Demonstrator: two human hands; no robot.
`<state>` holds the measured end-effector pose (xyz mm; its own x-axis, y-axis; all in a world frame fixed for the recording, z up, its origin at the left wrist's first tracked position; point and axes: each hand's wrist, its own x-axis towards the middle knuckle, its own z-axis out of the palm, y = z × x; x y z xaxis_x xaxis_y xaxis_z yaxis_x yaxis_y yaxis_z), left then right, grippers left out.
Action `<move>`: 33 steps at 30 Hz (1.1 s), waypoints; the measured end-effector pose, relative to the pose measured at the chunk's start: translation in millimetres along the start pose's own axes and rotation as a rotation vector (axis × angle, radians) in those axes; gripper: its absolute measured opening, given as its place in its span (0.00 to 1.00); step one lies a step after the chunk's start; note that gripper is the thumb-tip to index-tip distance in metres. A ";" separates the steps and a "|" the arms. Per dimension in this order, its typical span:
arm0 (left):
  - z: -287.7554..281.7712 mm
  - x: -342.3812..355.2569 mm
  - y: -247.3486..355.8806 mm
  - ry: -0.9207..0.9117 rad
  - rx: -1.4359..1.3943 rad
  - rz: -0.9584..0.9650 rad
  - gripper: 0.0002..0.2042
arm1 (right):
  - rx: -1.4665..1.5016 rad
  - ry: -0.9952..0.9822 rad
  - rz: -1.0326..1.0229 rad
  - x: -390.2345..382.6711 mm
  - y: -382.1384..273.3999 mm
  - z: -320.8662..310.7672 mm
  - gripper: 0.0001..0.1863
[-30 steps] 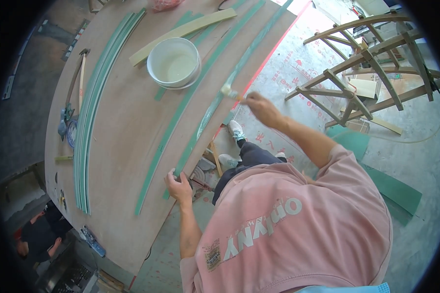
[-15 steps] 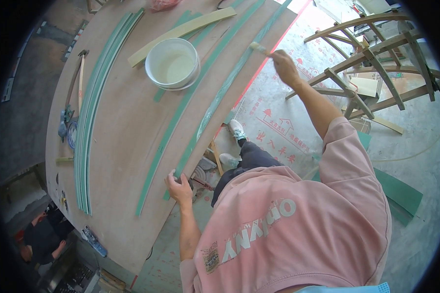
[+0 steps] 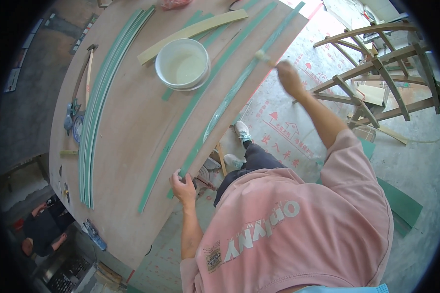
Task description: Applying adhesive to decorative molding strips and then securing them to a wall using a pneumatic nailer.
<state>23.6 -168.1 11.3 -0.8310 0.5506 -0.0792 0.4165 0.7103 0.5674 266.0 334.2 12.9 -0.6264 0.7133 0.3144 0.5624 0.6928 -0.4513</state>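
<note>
My right hand (image 3: 288,78), blurred by motion, is closed on a paintbrush (image 3: 264,58), its pale bristles on a long green strip (image 3: 227,102) that has a glossy, wet-looking streak. My left hand (image 3: 183,188) holds the near end of that strip with curled fingers at the table's edge. Another green strip (image 3: 178,132) lies parallel on the wooden board tabletop (image 3: 122,146). A white bucket (image 3: 183,66) with pale liquid stands beside it, near a cream strip (image 3: 220,19) lying across shorter green strips.
A bundle of green strips (image 3: 102,97), a hammer (image 3: 88,68) and tape (image 3: 78,129) lie along the left. A curved wooden frame (image 3: 376,68) and green sheets (image 3: 396,200) lie on the floor at right. A co-worker in dark clothes (image 3: 44,229) is at lower left.
My right hand with the brush moved away from me along the strip, then slightly back toward me. My left hand stays at the strip's end. The view has shifted slightly.
</note>
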 end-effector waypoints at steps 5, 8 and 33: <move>3.8 -2.5 -4.3 0.043 0.003 -0.024 0.18 | 0.355 -0.214 -0.110 -106.1 -125.7 30.7 0.17; 1.7 -3.5 -4.1 0.064 0.013 -0.026 0.18 | 0.450 -0.274 -0.134 -112.3 -168.5 15.2 0.15; 7.4 -18.4 -32.1 0.174 -0.652 -0.079 0.21 | 0.536 -0.535 -0.364 -157.8 -266.2 50.1 0.17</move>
<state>28.2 -197.8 -11.5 -0.9197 0.3907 -0.0391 0.0895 0.3056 0.9480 188.1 31.9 41.5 -0.9667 0.2148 0.1394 0.0280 0.6297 -0.7764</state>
